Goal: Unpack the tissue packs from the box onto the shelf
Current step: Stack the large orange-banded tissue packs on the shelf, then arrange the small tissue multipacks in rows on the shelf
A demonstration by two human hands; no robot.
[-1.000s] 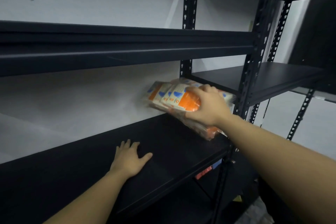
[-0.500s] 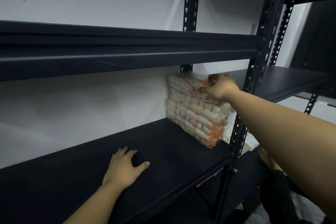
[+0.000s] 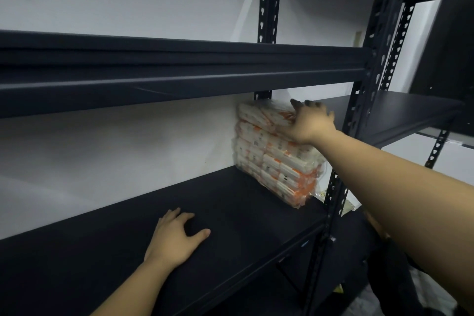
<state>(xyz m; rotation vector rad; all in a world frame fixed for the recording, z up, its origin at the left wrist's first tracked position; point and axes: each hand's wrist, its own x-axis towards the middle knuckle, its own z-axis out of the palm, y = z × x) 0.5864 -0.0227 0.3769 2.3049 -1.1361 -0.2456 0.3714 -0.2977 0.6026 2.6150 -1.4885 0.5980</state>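
head view of a black metal shelf (image 3: 230, 215) against a white wall (image 3: 115, 151). a clear-wrapped bundle of tissue packs (image 3: 272, 159), white with orange print, stands on its edge at the far right end of the shelf, its back toward the wall and its right side just beside the shelf's front right upright post (image 3: 359, 100). the bundle leans slightly, its near lower corner reaching close to the front edge of the shelf board.

the right hand (image 3: 311, 123) reaches in from the lower right with the forearm nearly straight, rising toward the upper right corner of the bundle. the palm lies against the bundle's top near edge; the fingers (image 3: 297, 104) are extended and spread over the top, their tips dark and blurred. the hand is largely open, pressing or resting on the bundle; whether any finger hooks the wrapping cannot be told.

the left hand (image 3: 177, 237) lies palm down on the bare shelf board, well to the left of the bundle and nearer the front edge. its fingers are straight and slightly spread, thumb angled out toward the bundle; it holds nothing. the left forearm comes up from the bottom edge.

a second black board (image 3: 179, 69) spans above the bundle. a neighbouring rack (image 3: 410, 110) stands beyond the post.
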